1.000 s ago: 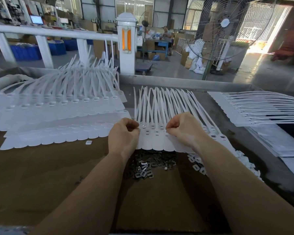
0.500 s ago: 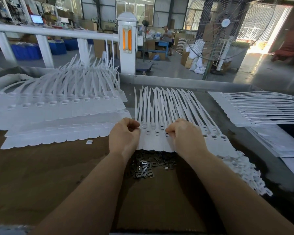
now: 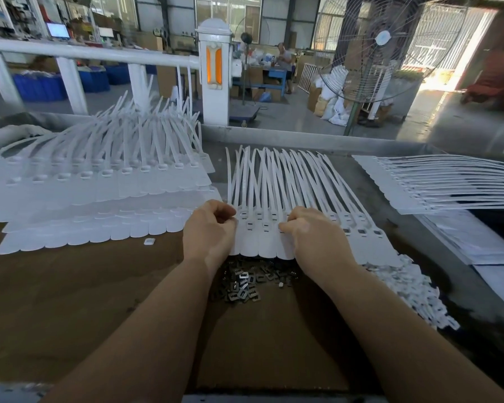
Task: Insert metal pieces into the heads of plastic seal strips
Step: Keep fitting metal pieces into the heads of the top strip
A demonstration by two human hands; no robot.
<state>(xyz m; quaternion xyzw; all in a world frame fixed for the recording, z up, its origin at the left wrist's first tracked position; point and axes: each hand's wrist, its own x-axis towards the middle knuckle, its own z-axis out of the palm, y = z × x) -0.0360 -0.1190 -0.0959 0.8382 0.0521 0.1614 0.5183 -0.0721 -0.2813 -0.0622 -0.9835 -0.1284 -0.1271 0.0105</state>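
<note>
A row of white plastic seal strips (image 3: pixel 262 239) lies flat before me, heads toward me and tails fanned away. My left hand (image 3: pixel 208 231) is curled at the row's left edge, its fingertips pinched together against the leftmost head. My right hand (image 3: pixel 312 231) is curled over heads near the row's middle, with the thumb pointing left onto a head. Whatever each hand pinches is hidden by its fingers. A heap of dark metal pieces (image 3: pixel 245 283) sits on the brown board just below the strips, between my wrists.
Stacked rows of strips (image 3: pixel 93 181) fill the left side, and more strips (image 3: pixel 437 184) lie at the right. A pile of small white plastic parts (image 3: pixel 410 289) sits at the right. One loose white part (image 3: pixel 149 241) is on the board. A railing and a fan stand beyond the table.
My right hand has slid slightly toward me and left along the strip heads, uncovering the white parts pile. My left hand has stayed at the row's left edge.
</note>
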